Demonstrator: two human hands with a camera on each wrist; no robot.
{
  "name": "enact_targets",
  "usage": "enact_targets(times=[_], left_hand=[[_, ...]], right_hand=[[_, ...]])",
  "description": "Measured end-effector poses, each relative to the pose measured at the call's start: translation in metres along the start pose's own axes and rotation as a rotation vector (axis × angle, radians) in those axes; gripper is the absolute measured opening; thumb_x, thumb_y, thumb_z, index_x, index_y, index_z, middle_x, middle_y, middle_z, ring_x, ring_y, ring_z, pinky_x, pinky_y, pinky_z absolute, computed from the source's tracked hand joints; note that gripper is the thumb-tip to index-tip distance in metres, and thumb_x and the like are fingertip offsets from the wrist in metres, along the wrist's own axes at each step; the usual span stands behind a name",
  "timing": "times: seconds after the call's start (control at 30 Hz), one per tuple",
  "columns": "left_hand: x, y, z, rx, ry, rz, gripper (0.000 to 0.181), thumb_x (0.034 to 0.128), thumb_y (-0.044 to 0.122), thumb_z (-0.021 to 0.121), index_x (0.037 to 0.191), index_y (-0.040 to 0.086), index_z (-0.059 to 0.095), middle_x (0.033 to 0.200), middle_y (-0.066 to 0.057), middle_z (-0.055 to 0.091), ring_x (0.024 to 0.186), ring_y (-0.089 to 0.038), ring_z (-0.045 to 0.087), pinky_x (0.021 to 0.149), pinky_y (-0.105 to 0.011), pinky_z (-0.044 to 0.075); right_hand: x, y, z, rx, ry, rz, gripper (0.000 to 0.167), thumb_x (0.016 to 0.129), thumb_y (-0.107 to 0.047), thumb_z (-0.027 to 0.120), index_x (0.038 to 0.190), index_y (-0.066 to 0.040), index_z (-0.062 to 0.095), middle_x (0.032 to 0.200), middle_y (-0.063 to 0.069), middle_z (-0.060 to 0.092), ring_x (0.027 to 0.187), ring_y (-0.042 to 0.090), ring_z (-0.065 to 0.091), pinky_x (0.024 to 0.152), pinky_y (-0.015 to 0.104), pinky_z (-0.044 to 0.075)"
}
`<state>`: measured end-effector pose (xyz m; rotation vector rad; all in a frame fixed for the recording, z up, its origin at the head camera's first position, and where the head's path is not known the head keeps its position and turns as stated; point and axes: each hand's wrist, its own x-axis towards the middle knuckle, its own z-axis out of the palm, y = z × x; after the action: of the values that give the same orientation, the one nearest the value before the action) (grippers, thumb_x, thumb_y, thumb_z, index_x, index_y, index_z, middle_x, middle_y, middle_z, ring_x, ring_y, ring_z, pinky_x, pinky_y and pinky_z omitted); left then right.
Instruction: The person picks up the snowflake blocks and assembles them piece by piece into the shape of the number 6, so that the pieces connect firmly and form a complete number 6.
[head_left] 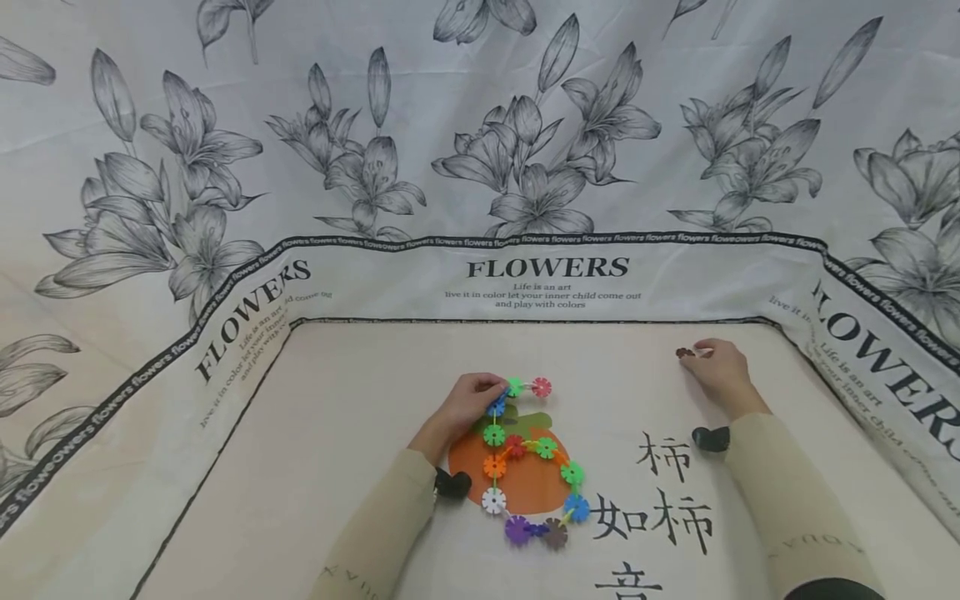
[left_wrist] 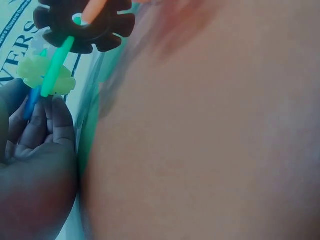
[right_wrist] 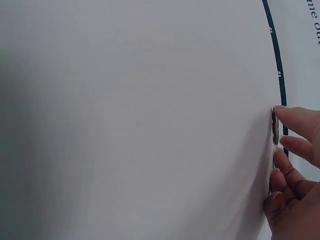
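Flower-shaped plastic discs joined by short sticks form a figure like a 6 on the cloth, partly over a printed orange fruit [head_left: 480,487]. My left hand [head_left: 465,407] holds the upper left of this chain, its fingertips by a blue disc [head_left: 495,408] and a green disc [head_left: 514,387]. A red-pink disc [head_left: 542,387] ends the top. In the left wrist view, the hand [left_wrist: 37,155] has its fingers around a stick under a pale yellow-green disc [left_wrist: 60,82]. Far to the right, my right hand [head_left: 722,377] pinches a small brown disc [head_left: 683,353], edge-on in the right wrist view.
Large black printed characters [head_left: 663,457] run down the cloth [head_left: 315,417] right of the chain. A raised border with lettering [head_left: 547,268] surrounds the surface at the back and sides. Behind it hangs flower-printed fabric [head_left: 420,167].
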<state>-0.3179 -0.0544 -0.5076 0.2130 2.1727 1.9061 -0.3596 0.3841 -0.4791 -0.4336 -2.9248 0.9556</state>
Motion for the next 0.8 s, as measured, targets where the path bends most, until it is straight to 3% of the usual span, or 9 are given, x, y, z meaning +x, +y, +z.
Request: enact_targets(times=[0.27, 0.43, 0.67, 0.8], left_hand=[[-0.001, 0.0, -0.002, -0.009, -0.018, -0.025, 0.024, 0.1054, 0.021, 0.059, 0.114, 0.001, 0.072, 0.101, -0.006, 0.072, 0.087, -0.014, 0.06, 0.083, -0.027, 0.052], [-0.002, -0.003, -0.002, -0.006, -0.013, -0.051, 0.024, 0.1052, 0.021, 0.06, 0.113, 0.002, 0.072, 0.103, -0.005, 0.072, 0.088, -0.014, 0.06, 0.084, -0.027, 0.052], [-0.001, 0.0, -0.002, -0.017, -0.009, -0.035, 0.024, 0.1048, 0.021, 0.06, 0.113, 0.001, 0.071, 0.102, -0.006, 0.072, 0.088, -0.015, 0.06, 0.085, -0.028, 0.052], [0.0, 0.001, -0.001, -0.009, -0.009, -0.047, 0.024, 0.105, 0.021, 0.06, 0.113, 0.001, 0.071, 0.101, -0.006, 0.072, 0.088, -0.015, 0.06, 0.084, -0.027, 0.052]], right_hand=[[0.001, -0.003, 0.002, 0.025, -0.008, 0.019, 0.047, 0.102, -0.025, 0.059, 0.128, 0.014, 0.052, 0.118, 0.032, 0.056, 0.107, 0.046, 0.056, 0.09, 0.055, 0.049], [-0.005, -0.002, -0.002, 0.066, -0.021, 0.003, 0.043, 0.1, -0.027, 0.062, 0.121, 0.011, 0.058, 0.112, 0.028, 0.061, 0.097, 0.038, 0.059, 0.075, 0.043, 0.05], [-0.023, -0.01, 0.0, 0.08, -0.027, -0.143, 0.041, 0.101, -0.032, 0.065, 0.113, 0.007, 0.063, 0.101, 0.021, 0.066, 0.083, 0.027, 0.06, 0.064, 0.032, 0.048], [-0.039, -0.023, 0.005, 0.087, -0.074, -0.244, 0.036, 0.101, -0.03, 0.065, 0.112, 0.004, 0.066, 0.1, 0.018, 0.07, 0.083, 0.024, 0.063, 0.068, 0.032, 0.05]])
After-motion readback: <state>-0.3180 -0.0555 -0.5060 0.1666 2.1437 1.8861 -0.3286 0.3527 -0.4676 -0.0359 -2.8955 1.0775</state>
